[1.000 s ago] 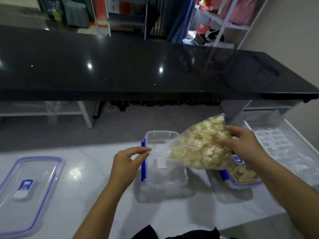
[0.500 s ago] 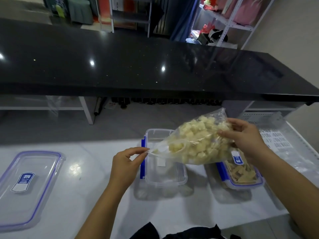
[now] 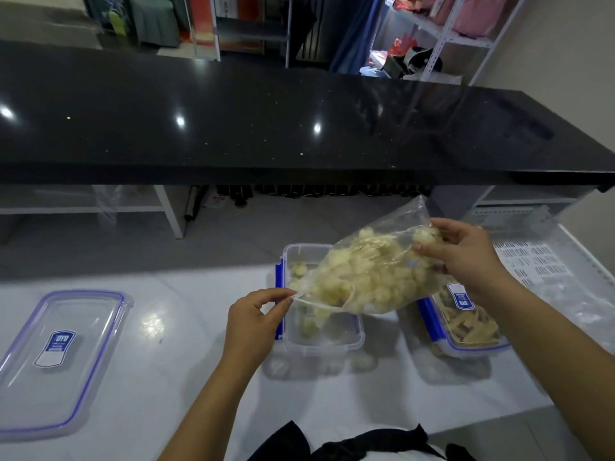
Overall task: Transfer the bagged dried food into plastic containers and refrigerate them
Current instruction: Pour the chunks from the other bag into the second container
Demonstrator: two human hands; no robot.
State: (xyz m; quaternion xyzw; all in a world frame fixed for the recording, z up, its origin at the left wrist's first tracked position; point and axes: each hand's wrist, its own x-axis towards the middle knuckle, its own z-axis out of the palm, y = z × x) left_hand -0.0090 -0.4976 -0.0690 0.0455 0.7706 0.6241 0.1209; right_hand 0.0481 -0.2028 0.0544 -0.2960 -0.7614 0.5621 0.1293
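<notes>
A clear plastic bag (image 3: 369, 277) full of pale yellow dried food pieces hangs tilted over an open clear container (image 3: 321, 341) with blue clips on the white counter. My left hand (image 3: 253, 321) pinches the bag's open mouth at its lower left. My right hand (image 3: 466, 257) grips the bag's raised bottom end. A few pieces lie inside the container. To its right stands a second container (image 3: 466, 331), lidded with a blue-rimmed lid and holding tan dried strips.
A loose blue-rimmed lid (image 3: 60, 357) lies on the white counter (image 3: 186, 377) at the left. A white perforated tray (image 3: 545, 264) with clear plastic sits at the right. A black countertop (image 3: 266, 128) runs across behind.
My right hand has lifted the bag's bottom end higher, tipping the bag more steeply. Pieces have dropped from its mouth into the previously empty container.
</notes>
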